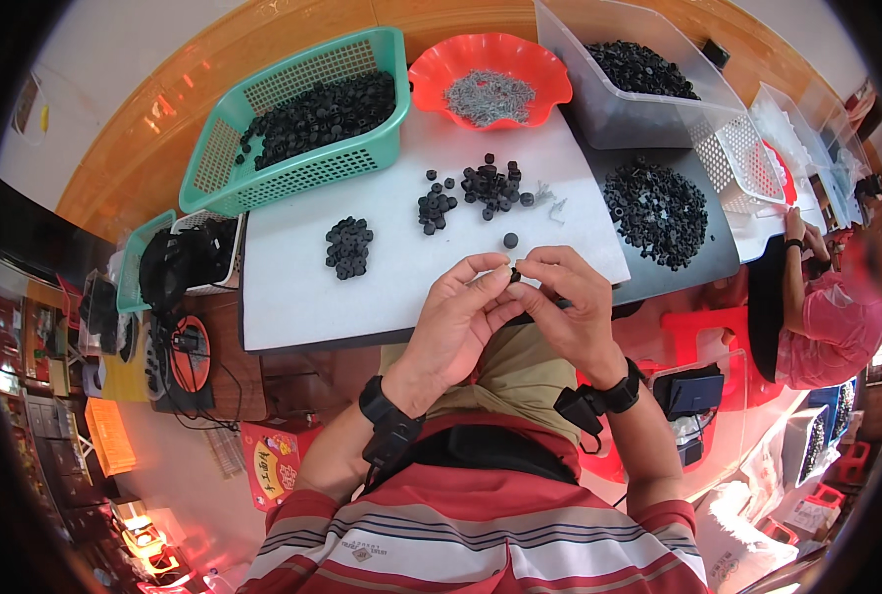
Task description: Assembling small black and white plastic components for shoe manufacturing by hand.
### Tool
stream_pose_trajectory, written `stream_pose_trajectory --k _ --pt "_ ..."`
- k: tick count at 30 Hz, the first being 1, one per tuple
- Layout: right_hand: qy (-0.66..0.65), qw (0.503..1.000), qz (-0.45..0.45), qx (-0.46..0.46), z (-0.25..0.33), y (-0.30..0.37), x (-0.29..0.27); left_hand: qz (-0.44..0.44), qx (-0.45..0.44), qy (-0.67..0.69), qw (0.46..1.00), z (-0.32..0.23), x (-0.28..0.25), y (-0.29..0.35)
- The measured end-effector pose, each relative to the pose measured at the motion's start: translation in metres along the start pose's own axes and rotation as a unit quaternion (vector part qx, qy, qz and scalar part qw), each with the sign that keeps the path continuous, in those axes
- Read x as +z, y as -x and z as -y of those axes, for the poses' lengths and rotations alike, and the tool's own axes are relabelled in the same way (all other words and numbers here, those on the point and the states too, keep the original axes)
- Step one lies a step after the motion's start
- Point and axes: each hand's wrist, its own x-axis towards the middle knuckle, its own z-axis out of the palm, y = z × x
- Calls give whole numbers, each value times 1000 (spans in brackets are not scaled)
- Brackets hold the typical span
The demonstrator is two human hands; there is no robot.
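My left hand and my right hand meet over the table's near edge, fingertips pinched together on a small dark part. Most of that part is hidden by the fingers, so its exact shape cannot be made out. Just beyond them lies one round black piece. Farther off on the white board are a pile of black knob-like pieces, a smaller pile and, to the left, a tight cluster. Several thin metal pieces lie beside the largest pile.
At the back stand a green basket of black pieces, a red scalloped bowl of small metal pieces and a clear bin of black parts. More black parts are heaped at right. Another person sits at far right.
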Motion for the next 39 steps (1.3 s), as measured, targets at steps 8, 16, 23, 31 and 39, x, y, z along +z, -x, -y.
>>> stream_pose_trajectory --k 8,16,23,31,39 --pt "81 996 -10 -37 -1 6 2 -16 1 -35 999 4 6 0" --pt "99 993 -37 -47 -11 14 -1 -15 34 -123 992 2 23 3" --pt "57 995 -87 5 -16 18 -18 -89 357 -652 663 -8 17 -23" --pt "12 996 -83 33 -16 25 -28 -35 360 -766 531 -8 6 -49" --pt "-11 996 -77 49 -17 23 -30 -15 217 -591 777 -18 2 -43"
